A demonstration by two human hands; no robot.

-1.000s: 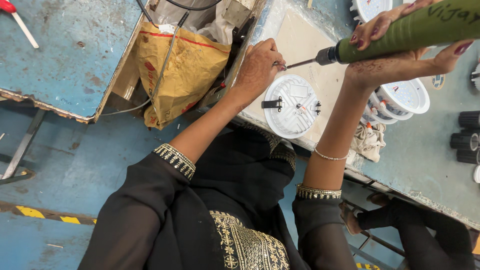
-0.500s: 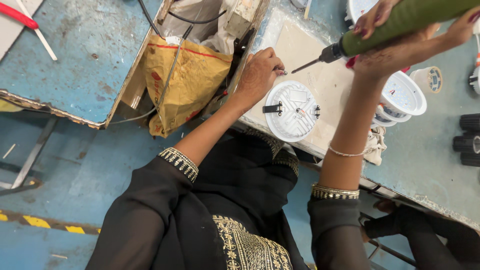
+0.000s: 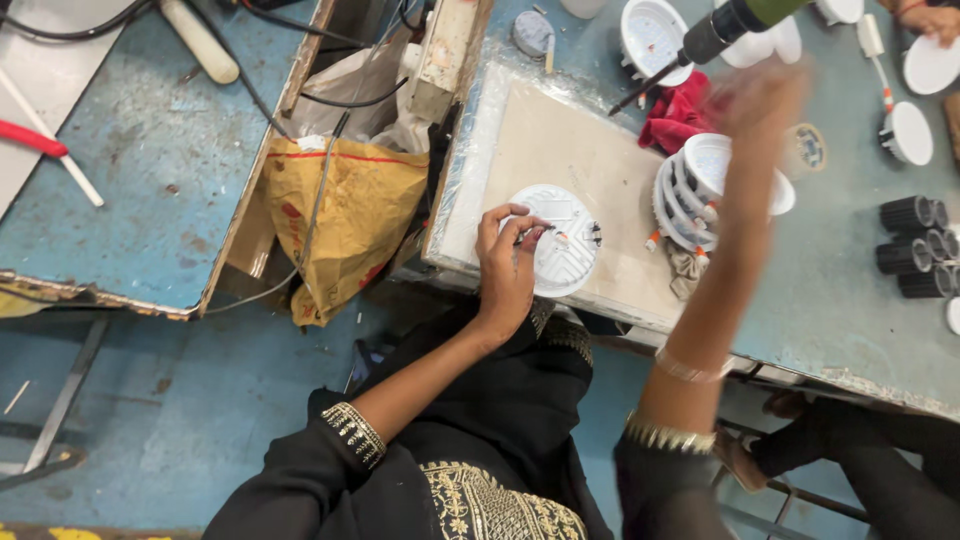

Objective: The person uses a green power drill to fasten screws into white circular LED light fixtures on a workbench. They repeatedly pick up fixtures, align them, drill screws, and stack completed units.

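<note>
left hand (image 3: 508, 262): fingers pinched narrow on a small part at the near left rim of the round white light housing (image 3: 555, 253), pinning it flat on the board.
white light housing: lies on the pale work board (image 3: 560, 150), near its near edge, within easy reach.
right hand (image 3: 755, 95): raised and blurred, far right; cannot tell its grip.
electric screwdriver (image 3: 720, 30): hangs above the far bench, bit angled down-left, just beyond the right hand.
stack of housings (image 3: 700, 185): right of the board, beside a red cloth (image 3: 675, 115).
yellow sack (image 3: 345, 220): hangs in the gap left of the bench.
</note>
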